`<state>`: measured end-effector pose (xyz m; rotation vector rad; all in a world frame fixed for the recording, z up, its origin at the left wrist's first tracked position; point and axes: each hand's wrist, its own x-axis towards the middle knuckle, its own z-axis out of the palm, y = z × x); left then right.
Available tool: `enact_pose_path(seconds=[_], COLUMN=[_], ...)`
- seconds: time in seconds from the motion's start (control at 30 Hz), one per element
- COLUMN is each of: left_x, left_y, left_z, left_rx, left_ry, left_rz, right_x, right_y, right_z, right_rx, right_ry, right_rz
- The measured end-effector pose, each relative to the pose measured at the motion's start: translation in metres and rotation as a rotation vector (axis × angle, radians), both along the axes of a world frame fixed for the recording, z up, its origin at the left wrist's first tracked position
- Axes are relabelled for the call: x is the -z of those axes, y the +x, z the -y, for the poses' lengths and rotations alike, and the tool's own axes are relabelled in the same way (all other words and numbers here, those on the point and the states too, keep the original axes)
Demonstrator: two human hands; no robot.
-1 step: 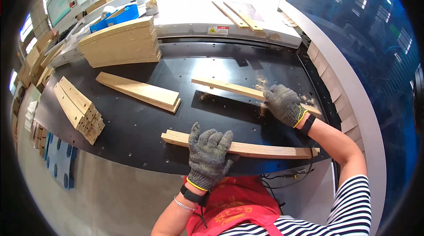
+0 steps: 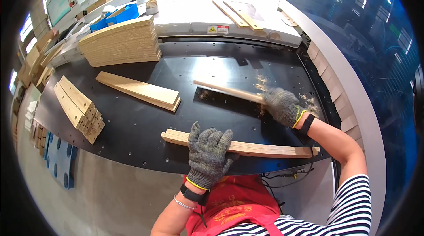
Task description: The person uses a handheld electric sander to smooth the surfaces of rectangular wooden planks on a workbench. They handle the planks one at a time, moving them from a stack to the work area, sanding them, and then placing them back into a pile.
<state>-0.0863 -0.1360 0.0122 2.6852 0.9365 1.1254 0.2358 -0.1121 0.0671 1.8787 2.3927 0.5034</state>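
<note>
My right hand [image 2: 282, 104], in a grey knit glove, is closed around a narrow wooden strip [image 2: 229, 90] over the right part of the black table. Hand and strip are smeared by motion, and the far end of the strip past my hand is hidden. Near the front edge, my left hand [image 2: 207, 154], gloved too, rests across wooden strips [image 2: 269, 150] lying side by side, its fingers stretched over them and the thumb apart.
Sawdust [image 2: 311, 103] lies by my right hand. On the black table [image 2: 145, 143] are paired wooden boards [image 2: 137, 90], a bundle of drilled strips [image 2: 79, 108] and a tall board stack [image 2: 119, 43]. Two strips [image 2: 243, 17] sit on the machine behind. A cable [image 2: 311, 161] hangs at the front.
My right hand and its strip have shifted slightly and become blurred; the strip's right end no longer shows. My left hand has barely moved.
</note>
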Motion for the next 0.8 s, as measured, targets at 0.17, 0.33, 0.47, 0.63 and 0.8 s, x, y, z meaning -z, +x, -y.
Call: enact_pose_path(seconds=[0.17, 0.33, 0.47, 0.63, 0.8], left_x=[0.001, 0.004, -0.003, -0.029, -0.044], left_y=[-0.001, -0.001, 0.0, 0.015, 0.037], left_z=[-0.001, -0.001, 0.0, -0.006, -0.025], left_rx=[0.003, -0.003, -0.002, 0.012, 0.203], left_ry=[0.014, 0.013, 0.072, 0.11, -0.127], left_rz=[-0.006, -0.006, 0.007, -0.229, -0.568], right_x=[-0.013, -0.024, -0.031, -0.029, -0.034], right_y=[0.007, -0.001, -0.021, -0.051, -0.051], right_z=[0.004, 0.022, 0.049, 0.082, 0.116], right_rx=[-0.053, -0.093, -0.183, -0.131, -0.051], right_ry=[-0.015, -0.064, -0.133, -0.291, -0.339], right_rz=[-0.112, -0.114, -0.215, -0.371, -0.308])
